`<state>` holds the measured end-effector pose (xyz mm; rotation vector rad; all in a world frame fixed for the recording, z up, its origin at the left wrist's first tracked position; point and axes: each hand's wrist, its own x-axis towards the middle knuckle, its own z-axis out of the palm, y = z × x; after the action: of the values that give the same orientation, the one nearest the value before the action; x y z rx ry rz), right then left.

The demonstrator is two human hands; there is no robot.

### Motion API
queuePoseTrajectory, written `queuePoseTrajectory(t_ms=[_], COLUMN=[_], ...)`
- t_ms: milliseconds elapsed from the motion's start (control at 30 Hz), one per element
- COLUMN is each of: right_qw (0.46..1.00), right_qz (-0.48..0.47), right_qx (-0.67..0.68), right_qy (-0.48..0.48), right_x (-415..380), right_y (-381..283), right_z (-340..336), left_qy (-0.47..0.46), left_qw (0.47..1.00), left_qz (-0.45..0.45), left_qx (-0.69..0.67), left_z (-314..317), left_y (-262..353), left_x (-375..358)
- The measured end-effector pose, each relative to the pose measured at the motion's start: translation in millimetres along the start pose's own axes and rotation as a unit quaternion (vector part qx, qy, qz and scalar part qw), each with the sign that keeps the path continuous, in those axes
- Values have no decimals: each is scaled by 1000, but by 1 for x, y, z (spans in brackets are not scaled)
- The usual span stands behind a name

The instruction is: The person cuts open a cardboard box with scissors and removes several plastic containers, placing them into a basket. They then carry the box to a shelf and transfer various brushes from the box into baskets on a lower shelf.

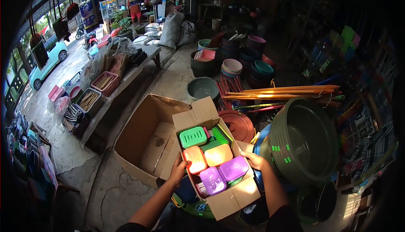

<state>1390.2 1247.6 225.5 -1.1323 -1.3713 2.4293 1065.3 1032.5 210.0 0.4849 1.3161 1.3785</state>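
In the middle of the head view, a small open cardboard box [232, 200] is held between my two hands, its flaps folded outward. My left hand [179, 171] is closed on its left wall. On the opposite side, my right hand [255, 161] grips the right edge. Inside are plastic containers with lids: a green one [193, 137], an orange one [195, 160], a lighter orange one [218, 155] and purple ones [234, 168]. A green bristled brush [220, 135] lies at the box's far right corner. Whatever lies under the top layer is mostly hidden.
Left of my box stands a larger open cardboard box [137, 116]. Stacked dark green tubs [301, 141] rise close on the right. Orange poles [278, 94] and a reddish-brown round lid [237, 125] lie beyond. A long bench [122, 92] with baskets runs along the left.
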Motion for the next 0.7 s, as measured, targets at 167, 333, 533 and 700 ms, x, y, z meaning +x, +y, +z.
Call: queuePoseTrajectory(t_ms=[167, 333, 533, 700], right_qw=[996, 997, 979, 989], right_qz=[-5, 6, -128, -117], right_qx=[85, 22, 39, -18], right_qy=[-9, 79, 157, 92], right_x=[4, 50, -42, -19], right_y=[39, 102, 23, 49], right_z=[16, -22, 112, 138], left_qy=[-53, -74, -53, -20], left_qw=[973, 958, 974, 973], left_qz=[-52, -91, -52, -58], left_qx=[-219, -263, -216, -221], left_z=[18, 26, 15, -29], left_y=[-45, -20, 17, 49], left_x=[-2, -10, -46, -71])
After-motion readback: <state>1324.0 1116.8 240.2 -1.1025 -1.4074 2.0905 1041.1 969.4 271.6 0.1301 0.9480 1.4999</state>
